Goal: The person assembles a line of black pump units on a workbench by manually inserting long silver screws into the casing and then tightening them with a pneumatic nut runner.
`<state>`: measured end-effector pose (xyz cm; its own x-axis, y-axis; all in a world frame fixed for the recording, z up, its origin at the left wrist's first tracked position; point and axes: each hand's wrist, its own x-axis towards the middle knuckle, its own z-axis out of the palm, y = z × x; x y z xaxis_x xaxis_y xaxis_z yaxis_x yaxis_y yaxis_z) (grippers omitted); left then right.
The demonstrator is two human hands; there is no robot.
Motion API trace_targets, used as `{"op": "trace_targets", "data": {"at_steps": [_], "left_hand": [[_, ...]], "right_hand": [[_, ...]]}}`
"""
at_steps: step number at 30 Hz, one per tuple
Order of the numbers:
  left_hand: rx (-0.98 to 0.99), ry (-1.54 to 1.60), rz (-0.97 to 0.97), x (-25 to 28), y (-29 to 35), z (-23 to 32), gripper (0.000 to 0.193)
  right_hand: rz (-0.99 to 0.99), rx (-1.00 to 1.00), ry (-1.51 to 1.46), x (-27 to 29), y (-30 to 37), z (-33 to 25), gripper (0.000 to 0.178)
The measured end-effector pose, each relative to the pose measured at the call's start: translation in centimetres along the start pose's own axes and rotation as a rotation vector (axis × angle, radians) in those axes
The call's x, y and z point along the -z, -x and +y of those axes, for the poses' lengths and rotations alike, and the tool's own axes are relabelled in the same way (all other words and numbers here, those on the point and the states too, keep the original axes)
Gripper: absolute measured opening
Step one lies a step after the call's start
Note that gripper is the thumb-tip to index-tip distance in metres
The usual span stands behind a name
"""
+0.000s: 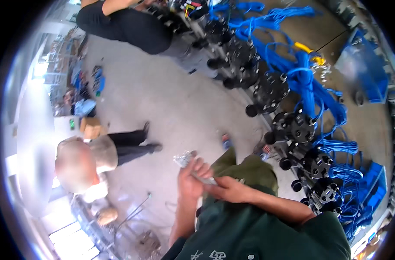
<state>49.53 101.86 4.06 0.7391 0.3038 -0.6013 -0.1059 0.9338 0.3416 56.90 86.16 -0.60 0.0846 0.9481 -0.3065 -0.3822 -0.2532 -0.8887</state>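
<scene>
A bare grey concrete floor (162,95) fills the middle of the head view. At far left, shelves of clutter (71,82) stand by a bright window, and a seated person in a pale top (97,160) sits just beside a small cardboard box (91,128). Near the lower left edge lies a tangle of wire (136,216). At the top, another person in dark clothes (123,26) bends toward a long machine frame. Along that frame a row of black round spools (271,89) runs diagonally from top centre to lower right, with bundles of blue cable (305,82) draped behind them and a blue bin (364,69) at far right.

In the lower centre, the left hand (191,177) is curled closed around a crinkled, silvery packet (184,160), whose top sticks out above the fingers. The right hand (227,188) meets it from the right, fingers pinched on the packet's lower end. Both hands are held over the person's green trousers (249,169).
</scene>
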Motion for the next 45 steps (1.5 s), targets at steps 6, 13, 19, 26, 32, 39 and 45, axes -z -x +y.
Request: {"op": "trace_targets", "data": {"at_steps": [6, 13, 19, 26, 32, 39, 45], "left_hand": [[-0.468, 0.154, 0.202, 20.0, -2.6, 28.8, 0.02], [-0.908, 0.322, 0.585, 34.3, 1.3, 54.4, 0.043], [-0.556, 0.576, 0.412, 38.5, -6.3, 61.9, 0.04], [-0.461, 0.812, 0.215, 40.9, -5.5, 63.9, 0.04], [-0.368, 0.642, 0.102, 38.7, -8.8, 62.4, 0.041], [-0.541, 0.71, -0.026, 38.1, -4.8, 60.4, 0.027], [-0.754, 1.178, -0.772, 45.5, 13.9, 57.5, 0.03]], "right_hand": [[0.154, 0.258, 0.289, -2.9, -7.9, 1.6, 0.04], [0.797, -0.134, 0.398, -0.6, -13.6, 5.2, 0.034], [0.869, -0.152, 0.485, -2.8, -18.3, 4.7, 0.032], [0.605, -0.172, 0.973, -2.8, -25.0, 0.9, 0.038], [0.536, -0.295, 1.094, -0.8, -25.7, -0.8, 0.048], [0.403, -0.202, 1.176, 1.5, -28.2, -2.7, 0.041], [0.434, -0.131, 1.182, 3.4, -29.4, -4.1, 0.033]]}}
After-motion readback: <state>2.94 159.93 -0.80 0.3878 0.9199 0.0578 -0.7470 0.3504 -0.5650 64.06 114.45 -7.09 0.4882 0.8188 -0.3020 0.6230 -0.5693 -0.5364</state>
